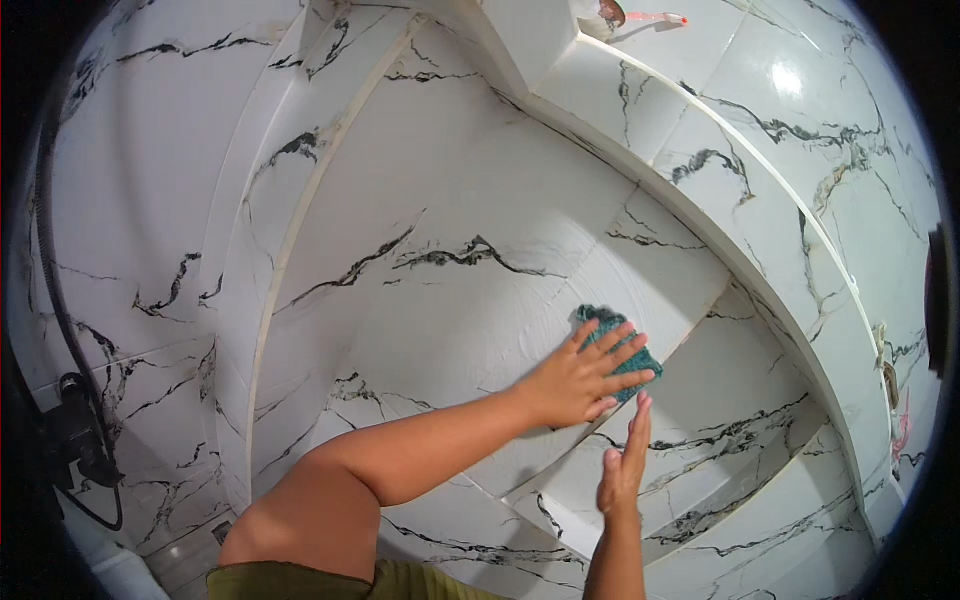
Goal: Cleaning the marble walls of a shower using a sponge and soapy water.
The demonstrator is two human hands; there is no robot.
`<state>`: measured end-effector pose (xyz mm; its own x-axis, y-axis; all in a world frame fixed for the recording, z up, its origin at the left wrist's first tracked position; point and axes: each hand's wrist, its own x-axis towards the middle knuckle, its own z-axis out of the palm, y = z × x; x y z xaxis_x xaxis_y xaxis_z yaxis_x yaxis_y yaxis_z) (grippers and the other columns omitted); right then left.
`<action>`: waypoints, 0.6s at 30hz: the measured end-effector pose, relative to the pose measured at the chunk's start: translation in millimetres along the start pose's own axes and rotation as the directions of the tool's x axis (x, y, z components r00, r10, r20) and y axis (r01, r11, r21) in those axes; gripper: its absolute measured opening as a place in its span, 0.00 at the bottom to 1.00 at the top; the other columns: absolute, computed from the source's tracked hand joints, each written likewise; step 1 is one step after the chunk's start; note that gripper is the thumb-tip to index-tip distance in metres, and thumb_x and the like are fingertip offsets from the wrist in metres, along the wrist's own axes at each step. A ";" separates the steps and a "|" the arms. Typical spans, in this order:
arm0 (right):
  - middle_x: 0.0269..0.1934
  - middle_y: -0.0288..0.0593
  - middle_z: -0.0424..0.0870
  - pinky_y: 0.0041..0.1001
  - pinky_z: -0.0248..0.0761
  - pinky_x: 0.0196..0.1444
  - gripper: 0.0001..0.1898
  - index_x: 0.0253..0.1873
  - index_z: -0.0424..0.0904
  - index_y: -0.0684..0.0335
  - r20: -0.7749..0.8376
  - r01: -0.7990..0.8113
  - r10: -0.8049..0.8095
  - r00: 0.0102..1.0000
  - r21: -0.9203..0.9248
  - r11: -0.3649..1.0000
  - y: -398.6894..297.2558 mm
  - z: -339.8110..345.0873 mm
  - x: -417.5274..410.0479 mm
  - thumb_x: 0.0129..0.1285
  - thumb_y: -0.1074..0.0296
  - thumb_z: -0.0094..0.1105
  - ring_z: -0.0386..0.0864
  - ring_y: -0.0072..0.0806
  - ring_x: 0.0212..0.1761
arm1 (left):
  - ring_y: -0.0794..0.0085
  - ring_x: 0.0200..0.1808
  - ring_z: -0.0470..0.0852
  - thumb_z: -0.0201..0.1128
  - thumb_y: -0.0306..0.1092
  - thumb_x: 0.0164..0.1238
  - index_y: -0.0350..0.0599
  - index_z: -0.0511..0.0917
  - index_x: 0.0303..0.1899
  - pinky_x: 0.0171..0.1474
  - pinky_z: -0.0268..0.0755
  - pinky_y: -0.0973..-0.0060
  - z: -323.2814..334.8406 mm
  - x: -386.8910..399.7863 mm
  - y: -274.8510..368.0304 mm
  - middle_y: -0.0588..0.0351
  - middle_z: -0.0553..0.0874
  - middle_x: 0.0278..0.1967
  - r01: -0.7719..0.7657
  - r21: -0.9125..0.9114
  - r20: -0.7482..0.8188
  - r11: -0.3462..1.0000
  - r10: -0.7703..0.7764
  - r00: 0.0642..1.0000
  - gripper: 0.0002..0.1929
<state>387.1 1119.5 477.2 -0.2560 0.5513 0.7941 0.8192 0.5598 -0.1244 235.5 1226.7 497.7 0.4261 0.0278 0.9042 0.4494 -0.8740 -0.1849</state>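
My left hand [592,375] lies spread on a green scrubbing cloth [636,367], pressing it flat against a white marble-patterned tile surface [450,322]. Its fingers are apart, and parts of the cloth show between and beyond them. Faint whitish curved streaks mark the tile around the cloth. My right hand [626,457] is just below and to the right of the cloth, seen edge-on with its fingers extended and nothing visible in it. Whether its fingertips touch the tile edge cannot be told.
A raised tiled ledge [750,195] curves along the right, with a pink-handled brush [656,17] at the top. A recessed tiled step [720,480] lies at lower right. At the left are a black shower fixture [79,435] and its hose [49,247].
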 end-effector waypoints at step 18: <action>0.64 0.57 0.64 0.37 0.58 0.65 0.30 0.65 0.64 0.65 0.298 -0.134 0.064 0.953 0.223 0.966 25.6 -35.2 -124.1 0.57 0.66 0.59 0.64 0.50 0.65 | 0.49 0.73 0.39 0.49 0.47 0.67 0.66 0.51 0.71 0.68 0.30 0.42 6.5 -2.8 -16.7 0.44 0.45 0.72 0.422 0.252 -0.269 0.871 -0.356 0.895 0.31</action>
<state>457.9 1043.7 396.4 -0.3442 0.7450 0.5713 0.7112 0.6042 -0.3594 231.9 1244.4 495.7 0.0098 0.2054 0.9786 0.7692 -0.6269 0.1239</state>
